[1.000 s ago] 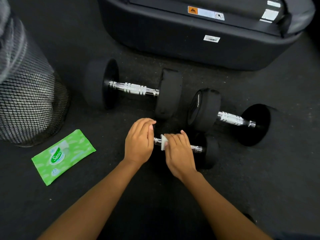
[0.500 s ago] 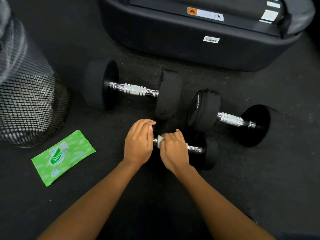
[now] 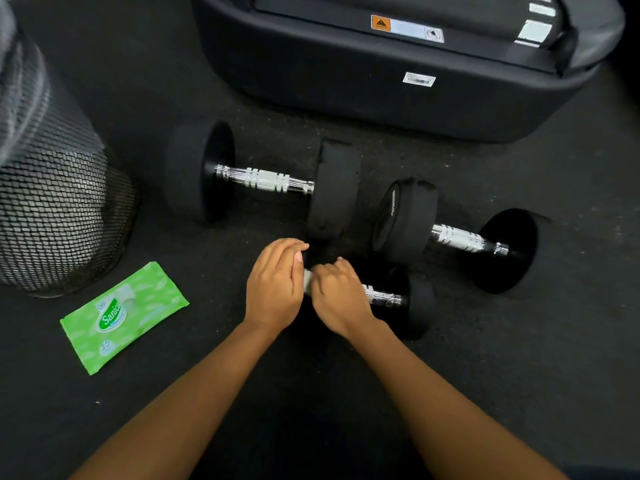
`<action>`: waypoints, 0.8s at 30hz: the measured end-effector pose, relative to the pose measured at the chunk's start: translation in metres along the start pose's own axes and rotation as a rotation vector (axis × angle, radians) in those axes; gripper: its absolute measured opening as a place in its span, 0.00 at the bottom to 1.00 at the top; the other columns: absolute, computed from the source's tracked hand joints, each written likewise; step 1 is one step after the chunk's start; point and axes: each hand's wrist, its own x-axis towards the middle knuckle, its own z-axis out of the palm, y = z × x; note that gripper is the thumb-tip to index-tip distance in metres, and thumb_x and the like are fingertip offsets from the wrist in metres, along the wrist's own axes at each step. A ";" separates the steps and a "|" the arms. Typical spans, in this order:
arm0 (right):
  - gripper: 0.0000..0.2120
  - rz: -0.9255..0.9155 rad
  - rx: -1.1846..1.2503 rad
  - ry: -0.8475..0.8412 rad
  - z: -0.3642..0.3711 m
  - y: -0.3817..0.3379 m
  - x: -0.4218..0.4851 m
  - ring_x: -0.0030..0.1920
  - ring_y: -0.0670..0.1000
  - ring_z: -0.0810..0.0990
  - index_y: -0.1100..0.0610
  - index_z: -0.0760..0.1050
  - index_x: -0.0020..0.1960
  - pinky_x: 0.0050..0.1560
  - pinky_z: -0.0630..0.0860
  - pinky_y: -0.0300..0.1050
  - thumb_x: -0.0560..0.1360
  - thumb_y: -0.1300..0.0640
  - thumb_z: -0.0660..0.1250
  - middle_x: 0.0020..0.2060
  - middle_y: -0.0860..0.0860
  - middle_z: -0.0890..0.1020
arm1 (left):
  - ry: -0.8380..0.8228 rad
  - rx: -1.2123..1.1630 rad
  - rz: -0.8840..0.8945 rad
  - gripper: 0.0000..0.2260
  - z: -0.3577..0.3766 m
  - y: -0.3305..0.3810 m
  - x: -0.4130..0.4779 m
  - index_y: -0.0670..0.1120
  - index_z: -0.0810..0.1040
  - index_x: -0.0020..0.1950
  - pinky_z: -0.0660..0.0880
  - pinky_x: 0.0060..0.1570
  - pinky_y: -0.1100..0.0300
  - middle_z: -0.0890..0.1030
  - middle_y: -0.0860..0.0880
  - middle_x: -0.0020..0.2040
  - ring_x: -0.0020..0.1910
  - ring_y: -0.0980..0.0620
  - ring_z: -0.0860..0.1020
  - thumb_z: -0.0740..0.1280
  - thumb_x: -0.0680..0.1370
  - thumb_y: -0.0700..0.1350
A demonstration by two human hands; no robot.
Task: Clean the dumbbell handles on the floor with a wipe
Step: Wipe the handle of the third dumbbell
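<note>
Chrome handle [image 3: 381,296] of the nearest dumbbell [image 3: 420,304] on the floor [image 3: 519,368] is getting wiped: the right hand [image 3: 341,296] is curling round a white wipe [image 3: 307,279] on it, while the left hand [image 3: 275,284], fingers loosely flat, is probably steadying the hidden end. The green packet [image 3: 124,315] is showing "Sanic" and "15".
</note>
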 end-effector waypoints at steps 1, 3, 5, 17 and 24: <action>0.16 -0.022 -0.003 -0.029 0.001 0.002 0.002 0.51 0.57 0.76 0.61 0.76 0.49 0.69 0.55 0.46 0.77 0.57 0.50 0.45 0.57 0.81 | 0.000 0.000 0.001 0.18 0.000 0.000 0.000 0.40 0.79 0.55 0.66 0.61 0.61 0.80 0.45 0.53 0.57 0.51 0.74 0.52 0.80 0.44; 0.13 -0.073 0.085 0.002 0.002 0.011 -0.006 0.56 0.53 0.75 0.59 0.75 0.57 0.71 0.52 0.44 0.79 0.58 0.53 0.51 0.54 0.80 | -0.003 0.001 -0.001 0.18 -0.001 0.000 0.000 0.40 0.79 0.55 0.66 0.61 0.61 0.80 0.46 0.54 0.57 0.52 0.74 0.52 0.80 0.44; 0.16 -0.121 0.182 0.086 0.002 0.022 -0.021 0.60 0.48 0.72 0.57 0.72 0.64 0.72 0.50 0.42 0.79 0.55 0.55 0.56 0.51 0.78 | -0.009 0.001 -0.008 0.18 -0.001 0.000 0.000 0.40 0.79 0.56 0.65 0.61 0.62 0.80 0.46 0.54 0.57 0.51 0.74 0.51 0.80 0.44; 0.15 -0.195 0.184 0.234 0.007 0.020 -0.030 0.55 0.48 0.70 0.59 0.74 0.57 0.69 0.58 0.44 0.71 0.64 0.69 0.53 0.52 0.78 | -0.021 0.008 -0.009 0.18 -0.001 0.000 0.000 0.41 0.79 0.56 0.65 0.62 0.62 0.80 0.46 0.55 0.58 0.51 0.74 0.52 0.80 0.44; 0.12 -0.233 0.091 0.307 0.007 0.013 -0.023 0.51 0.52 0.74 0.62 0.75 0.50 0.66 0.61 0.45 0.68 0.64 0.71 0.47 0.55 0.79 | -0.014 0.001 -0.009 0.17 -0.001 0.000 0.000 0.41 0.79 0.56 0.66 0.62 0.61 0.80 0.46 0.55 0.58 0.51 0.74 0.52 0.80 0.44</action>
